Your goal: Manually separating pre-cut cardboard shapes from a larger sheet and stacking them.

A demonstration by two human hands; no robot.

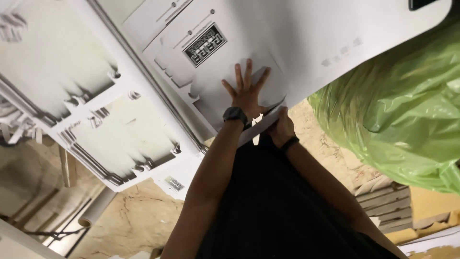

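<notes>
a head-camera view looking down past a black-clothed torso at a wide work surface covered in white card.

at right, a big crinkled green plastic bag, glossy and bulging, crowds against the card's edge. below it sits a stack of flat cardboard pieces, brown and layered. the floor beneath is mottled tan. a pale tube lies low at left. at left, stacked die-cut white sheets show notched tabs and cut-outs along their edges, split from the main sheet by a dark straight rail.

the main sheet is large, smooth and white, with faint cut lines and a small dark printed rectangle. it spreads across the top centre and right, its near edge at the person's waist.

the left hand lies flat on the sheet, palm down, fingers fully spread, holding nothing, only pressing. a dark watch is on that wrist.

the right hand is curled closed at the sheet's near edge, pinching a raised flap of the card. a black band circles that wrist.
</notes>
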